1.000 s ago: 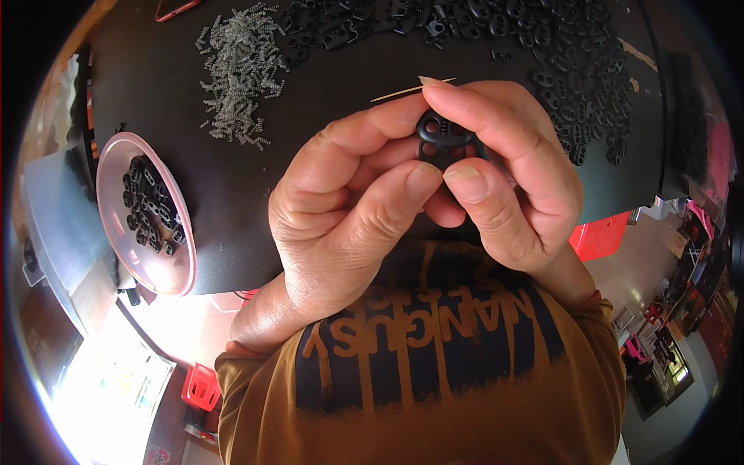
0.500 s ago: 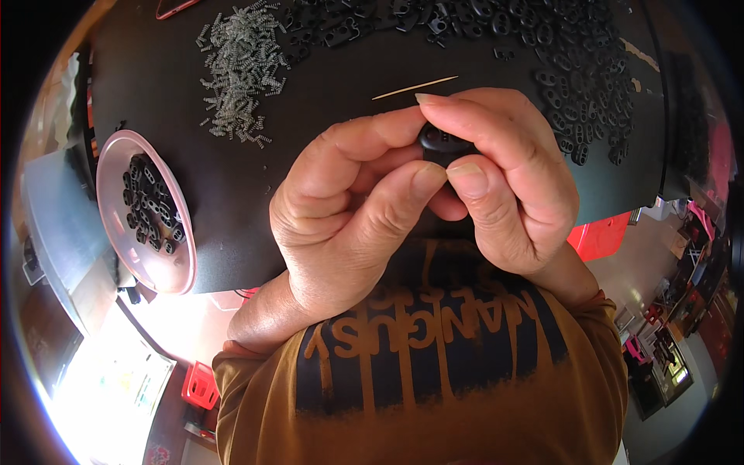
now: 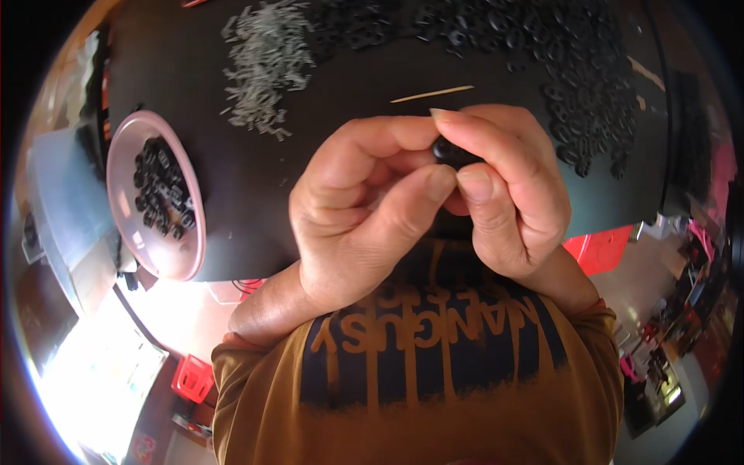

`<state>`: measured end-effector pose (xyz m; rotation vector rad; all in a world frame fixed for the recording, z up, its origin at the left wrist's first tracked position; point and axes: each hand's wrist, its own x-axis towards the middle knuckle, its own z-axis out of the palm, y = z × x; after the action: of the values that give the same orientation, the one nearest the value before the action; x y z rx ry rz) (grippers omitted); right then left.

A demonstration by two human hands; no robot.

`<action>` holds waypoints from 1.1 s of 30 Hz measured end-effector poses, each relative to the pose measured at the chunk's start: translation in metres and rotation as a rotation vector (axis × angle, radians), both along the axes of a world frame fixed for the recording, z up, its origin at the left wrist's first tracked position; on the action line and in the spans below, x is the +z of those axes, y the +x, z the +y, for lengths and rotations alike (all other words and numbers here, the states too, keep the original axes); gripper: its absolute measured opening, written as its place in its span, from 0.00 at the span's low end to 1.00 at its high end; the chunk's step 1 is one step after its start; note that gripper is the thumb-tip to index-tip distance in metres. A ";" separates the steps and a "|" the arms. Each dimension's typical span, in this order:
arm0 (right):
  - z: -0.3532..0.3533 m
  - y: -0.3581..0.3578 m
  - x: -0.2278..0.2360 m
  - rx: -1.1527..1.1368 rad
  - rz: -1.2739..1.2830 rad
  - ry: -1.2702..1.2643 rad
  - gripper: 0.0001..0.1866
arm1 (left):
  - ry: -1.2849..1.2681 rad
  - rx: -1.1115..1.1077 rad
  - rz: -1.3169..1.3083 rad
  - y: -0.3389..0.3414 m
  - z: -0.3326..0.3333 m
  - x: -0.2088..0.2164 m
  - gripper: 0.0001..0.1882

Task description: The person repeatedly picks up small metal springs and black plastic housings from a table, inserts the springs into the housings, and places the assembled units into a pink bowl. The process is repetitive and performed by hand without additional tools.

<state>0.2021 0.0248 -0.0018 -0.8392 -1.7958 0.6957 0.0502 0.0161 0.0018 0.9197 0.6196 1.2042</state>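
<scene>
Between the fingertips of both hands is a small, dark, rounded plastic cord lock (image 3: 453,153), held above the near side of the table. My left hand (image 3: 360,213) closes on its left end with thumb and forefinger. From the other side, my right hand (image 3: 519,190) pinches it too, its thumb tip almost meeting the left thumb. Fingers cover most of the piece, so its inner parts cannot be seen. Just beyond the hands lies a thin wooden toothpick (image 3: 432,94) on the dark table (image 3: 240,201).
A heap of small metal springs (image 3: 267,70) lies far left of the hands. Black two-holed plastic pieces (image 3: 589,116) spread over the far and right side. At the left edge, a pink bowl (image 3: 199,225) holds several black cord locks (image 3: 164,186). Below right is a red container (image 3: 601,249).
The whole view has shifted slightly, with table items now a little further right. Both hands keep their pinch on the cord lock, and less of its lower part shows between the thumbs.
</scene>
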 end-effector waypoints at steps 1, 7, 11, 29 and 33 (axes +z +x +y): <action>0.001 -0.003 0.002 0.005 -0.009 0.008 0.15 | -0.001 -0.044 -0.019 -0.006 0.001 -0.001 0.15; -0.012 -0.013 0.003 -0.005 0.099 -0.060 0.16 | -0.012 0.255 0.400 -0.047 -0.013 0.027 0.13; -0.010 -0.008 0.004 0.087 0.037 -0.036 0.14 | 0.122 0.826 0.696 -0.091 -0.019 0.028 0.14; -0.029 -0.013 -0.012 0.152 -0.006 -0.180 0.09 | 0.854 0.177 1.525 -0.033 0.028 0.003 0.09; -0.027 -0.010 -0.013 0.135 0.038 -0.226 0.08 | 0.905 0.159 1.560 -0.027 0.033 -0.002 0.08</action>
<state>0.1924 -0.0023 -0.0150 -0.8517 -1.7734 1.0105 0.0227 0.0496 -0.0006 2.6625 1.3841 0.6439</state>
